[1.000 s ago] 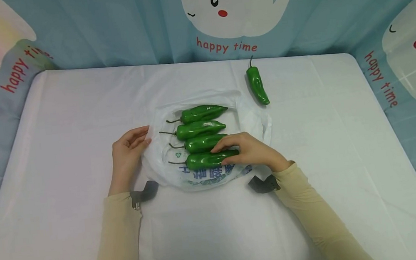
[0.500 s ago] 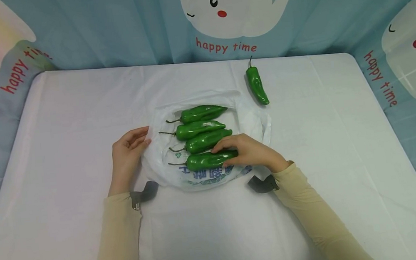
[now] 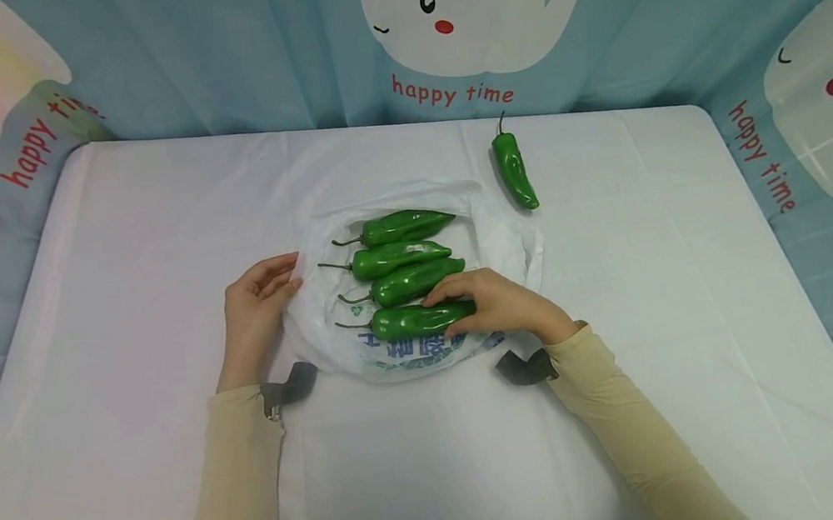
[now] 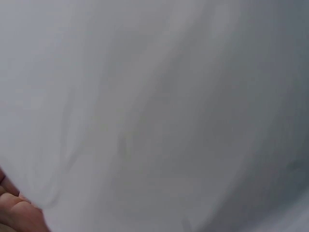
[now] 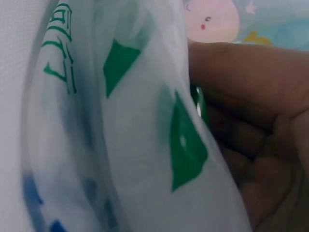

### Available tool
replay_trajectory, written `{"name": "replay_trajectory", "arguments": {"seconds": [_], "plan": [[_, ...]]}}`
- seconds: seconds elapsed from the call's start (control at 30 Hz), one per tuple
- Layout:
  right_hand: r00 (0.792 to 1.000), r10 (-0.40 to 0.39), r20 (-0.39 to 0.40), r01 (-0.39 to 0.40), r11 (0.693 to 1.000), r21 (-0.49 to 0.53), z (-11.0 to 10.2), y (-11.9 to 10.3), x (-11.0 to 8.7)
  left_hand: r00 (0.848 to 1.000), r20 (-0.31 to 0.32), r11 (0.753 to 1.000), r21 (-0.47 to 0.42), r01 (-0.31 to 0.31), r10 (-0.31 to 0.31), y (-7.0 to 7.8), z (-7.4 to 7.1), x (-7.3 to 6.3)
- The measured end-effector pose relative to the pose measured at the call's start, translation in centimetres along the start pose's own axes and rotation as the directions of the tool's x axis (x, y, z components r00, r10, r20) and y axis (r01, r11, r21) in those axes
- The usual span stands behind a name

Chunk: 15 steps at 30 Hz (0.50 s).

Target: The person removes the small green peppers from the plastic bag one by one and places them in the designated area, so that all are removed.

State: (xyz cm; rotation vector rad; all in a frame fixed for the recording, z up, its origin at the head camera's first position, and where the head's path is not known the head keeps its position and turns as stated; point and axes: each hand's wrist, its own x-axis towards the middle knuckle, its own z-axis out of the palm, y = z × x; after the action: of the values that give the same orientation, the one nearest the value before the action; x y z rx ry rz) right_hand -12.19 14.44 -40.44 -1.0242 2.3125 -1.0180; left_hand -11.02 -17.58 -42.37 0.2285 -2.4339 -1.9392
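Observation:
A white plastic bag (image 3: pixel 492 227) with printed lettering lies spread on the table, several long green chili peppers (image 3: pixel 405 259) side by side in it, stems to the left. My left hand (image 3: pixel 258 304) pinches the bag's left edge; in the left wrist view the bag's film (image 4: pixel 145 121) covers nearly everything but some fingers (image 4: pixel 19 212). With thumb and fingers my right hand (image 3: pixel 503 302) grips the right end of the nearest pepper (image 3: pixel 407 323), whose tip is hidden. Most of that pepper is behind the printed bag (image 5: pixel 140 145) in the right wrist view.
Another green chili pepper (image 3: pixel 514 170) lies alone near the table's back edge, right of the bag. A blue curtain (image 3: pixel 275 47) with cartoon figures hangs behind the white-covered table (image 3: pixel 651 271) and along its sides.
The second-nearest pepper's tip has swung away from me, opening a gap between it and the nearest pepper. The nearest pepper shifted very slightly. Both hands stay nearly in place.

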Motion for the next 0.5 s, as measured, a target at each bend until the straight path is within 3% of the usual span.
{"name": "replay_trajectory", "arguments": {"seconds": [0.5], "plan": [[1.0, -0.006, -0.025, 0.008, 0.996, 0.089, -0.02, -0.03, 0.02, 1.0, -0.005, 1.0, -0.001, 0.004, -0.004, 0.05, 0.06, -0.04]]}}
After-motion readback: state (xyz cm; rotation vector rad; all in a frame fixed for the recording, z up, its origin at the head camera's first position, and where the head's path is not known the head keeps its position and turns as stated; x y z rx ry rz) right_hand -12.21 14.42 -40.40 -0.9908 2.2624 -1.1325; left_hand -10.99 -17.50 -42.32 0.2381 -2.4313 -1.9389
